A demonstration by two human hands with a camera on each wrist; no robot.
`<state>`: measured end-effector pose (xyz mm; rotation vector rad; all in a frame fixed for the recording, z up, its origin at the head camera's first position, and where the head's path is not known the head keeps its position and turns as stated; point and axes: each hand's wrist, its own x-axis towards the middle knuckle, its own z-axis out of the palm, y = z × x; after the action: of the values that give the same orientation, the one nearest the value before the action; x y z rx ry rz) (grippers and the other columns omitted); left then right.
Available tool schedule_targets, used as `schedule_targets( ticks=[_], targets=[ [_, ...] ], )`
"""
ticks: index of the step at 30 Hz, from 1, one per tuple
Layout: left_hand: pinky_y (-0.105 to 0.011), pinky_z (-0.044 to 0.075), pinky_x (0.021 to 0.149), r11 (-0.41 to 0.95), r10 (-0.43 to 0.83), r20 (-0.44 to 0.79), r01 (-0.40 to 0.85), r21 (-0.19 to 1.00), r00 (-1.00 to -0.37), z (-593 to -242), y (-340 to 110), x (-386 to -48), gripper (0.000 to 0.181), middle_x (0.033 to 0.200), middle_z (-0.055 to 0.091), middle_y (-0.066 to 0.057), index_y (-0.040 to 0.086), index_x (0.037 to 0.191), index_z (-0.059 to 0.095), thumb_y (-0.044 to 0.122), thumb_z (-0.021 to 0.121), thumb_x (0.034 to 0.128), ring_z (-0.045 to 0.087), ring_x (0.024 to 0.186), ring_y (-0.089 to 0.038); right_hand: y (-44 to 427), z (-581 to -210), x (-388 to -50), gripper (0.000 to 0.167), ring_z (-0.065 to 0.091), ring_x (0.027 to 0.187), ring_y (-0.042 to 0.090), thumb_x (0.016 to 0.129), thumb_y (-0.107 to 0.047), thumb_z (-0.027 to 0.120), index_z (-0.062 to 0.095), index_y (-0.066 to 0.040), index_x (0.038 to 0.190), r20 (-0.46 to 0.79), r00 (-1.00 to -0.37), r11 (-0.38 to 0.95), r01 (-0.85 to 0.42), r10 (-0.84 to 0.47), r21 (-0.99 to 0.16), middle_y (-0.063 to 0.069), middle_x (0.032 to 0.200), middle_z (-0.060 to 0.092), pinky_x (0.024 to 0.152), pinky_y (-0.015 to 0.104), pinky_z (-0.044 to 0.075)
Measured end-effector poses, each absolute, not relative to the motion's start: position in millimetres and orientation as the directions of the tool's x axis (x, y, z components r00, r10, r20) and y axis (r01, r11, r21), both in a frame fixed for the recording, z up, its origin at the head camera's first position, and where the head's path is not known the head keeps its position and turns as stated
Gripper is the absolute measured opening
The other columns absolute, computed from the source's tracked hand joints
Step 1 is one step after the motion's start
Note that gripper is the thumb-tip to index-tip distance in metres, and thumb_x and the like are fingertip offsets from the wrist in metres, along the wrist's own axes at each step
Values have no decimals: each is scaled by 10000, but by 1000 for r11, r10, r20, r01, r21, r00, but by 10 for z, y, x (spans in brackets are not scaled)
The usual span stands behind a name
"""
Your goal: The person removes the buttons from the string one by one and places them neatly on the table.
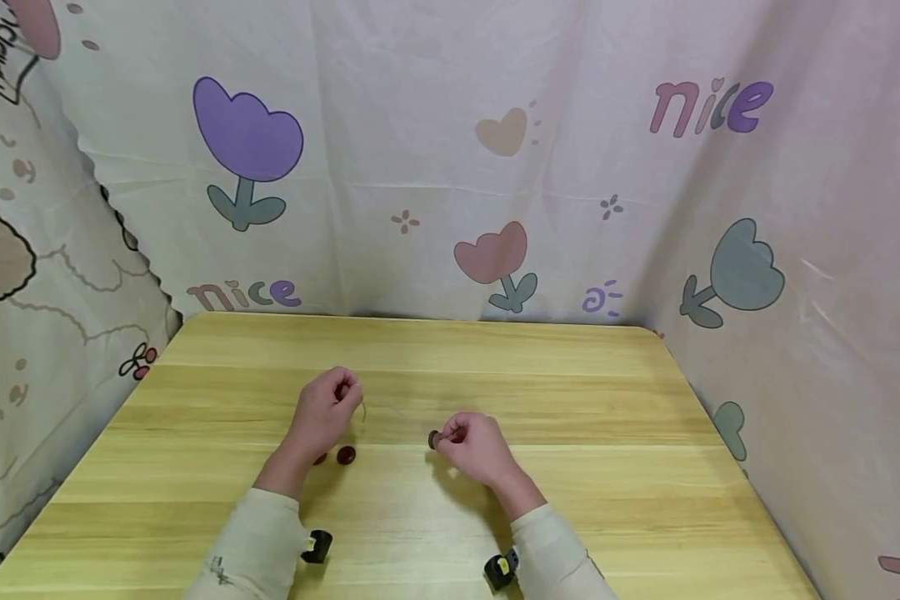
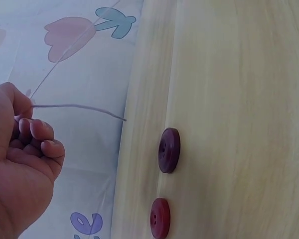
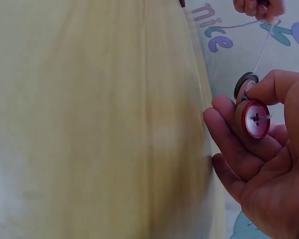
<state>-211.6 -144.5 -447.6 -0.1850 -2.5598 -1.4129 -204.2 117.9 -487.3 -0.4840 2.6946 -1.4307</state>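
My left hand point(image 1: 324, 412) is raised over the table, pinching a thin pale string point(image 2: 79, 106) between thumb and forefinger. A short loose end sticks out past the fingertips, and the rest stretches taut toward my right hand point(image 1: 482, 448). That hand holds buttons on the string: a dark-rimmed button point(image 3: 246, 84) pinched at the thumb, and a red-rimmed button point(image 3: 256, 119) against the fingers, string poking from its middle. Below the left hand, a dark maroon button point(image 2: 169, 150) and a red button point(image 2: 160, 219) lie on the table; the head view partly hides the red one behind the wrist.
The wooden table point(image 1: 615, 500) reaches back to a hanging cloth point(image 1: 390, 117) printed with flowers and words, which also runs along both sides. A black wrist camera point(image 1: 317, 547) sits by the left sleeve, another black camera point(image 1: 500, 570) by the right.
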Motion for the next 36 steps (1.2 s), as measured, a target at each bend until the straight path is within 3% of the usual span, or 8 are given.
schedule_targets(
  ticks=[9, 13, 19, 22, 25, 28, 31, 36],
  targets=[
    [-325, 399, 636, 535, -3, 243, 203, 820, -970, -4480, -1456, -2108, 75, 760, 494, -49, 72, 886, 566, 51, 556, 957, 466, 688, -216, 1147, -4846, -2046, 122, 470, 566, 50, 842, -92, 660, 621, -159, 748, 164, -920, 602, -361, -357, -712, -98, 649, 545, 560, 248, 425],
    [-335, 395, 634, 537, -9, 242, 199, 820, -970, -4489, -1469, -2101, 74, 761, 487, -55, 70, 885, 561, 51, 551, 955, 464, 694, -222, 1150, -4861, -2030, 123, 527, 619, 64, 884, -79, 650, 683, -132, 777, 145, -887, 514, -380, -439, -769, -77, 709, 615, 590, 250, 451],
    [-336, 425, 658, 542, -29, 217, 167, 824, -976, -4518, -1489, -2099, 67, 848, 553, -79, 74, 918, 544, 77, 530, 983, 516, 724, -217, 1187, -4947, -2036, 149, 678, 839, 241, 989, -61, 597, 726, -13, 933, 78, -864, 261, -234, -497, -937, 74, 892, 714, 767, 328, 534],
    [-329, 481, 624, 474, -10, 166, 141, 869, -986, -4524, -1489, -2098, 81, 931, 638, -120, 66, 941, 529, 99, 508, 1011, 606, 697, -223, 1212, -4979, -2054, 153, 672, 883, 309, 996, -12, 558, 692, 51, 958, 55, -869, 154, -149, -493, -977, 190, 960, 694, 813, 372, 531],
    [-366, 528, 613, 379, 13, 107, 104, 920, -994, -4523, -1476, -2093, 88, 883, 643, -163, 54, 944, 496, 92, 488, 1022, 644, 653, -266, 1234, -4988, -2065, 159, 662, 903, 306, 991, 22, 527, 663, 104, 988, 32, -872, 90, -87, -489, -992, 257, 1015, 665, 836, 381, 519],
    [-377, 508, 597, 340, 25, 76, 80, 937, -997, -4517, -1468, -2087, 76, 764, 536, -150, 55, 956, 467, 86, 474, 1025, 589, 640, -291, 1253, -5005, -2079, 160, 661, 910, 264, 986, 18, 525, 661, 101, 1005, 7, -876, 74, -49, -481, -996, 249, 1029, 663, 843, 358, 506],
    [-341, 435, 594, 371, 24, 64, 68, 926, -998, -4506, -1470, -2083, 55, 761, 464, -96, 69, 1007, 496, 120, 491, 1027, 506, 659, -264, 1269, -5015, -2083, 150, 665, 921, 267, 979, 4, 536, 664, 78, 1005, -1, -880, 58, -31, -475, -998, 245, 1043, 659, 856, 351, 498],
    [-361, 382, 635, 461, 78, 56, 86, 883, -995, -4494, -1489, -2070, 244, 822, 456, -75, 92, 1166, 661, 231, 672, 966, 434, 709, -228, 1290, -5021, -2086, 151, 664, 932, 278, 976, -14, 543, 661, 76, 1005, 0, -878, 44, -24, -479, -999, 263, 1051, 649, 868, 353, 486]
  ],
)
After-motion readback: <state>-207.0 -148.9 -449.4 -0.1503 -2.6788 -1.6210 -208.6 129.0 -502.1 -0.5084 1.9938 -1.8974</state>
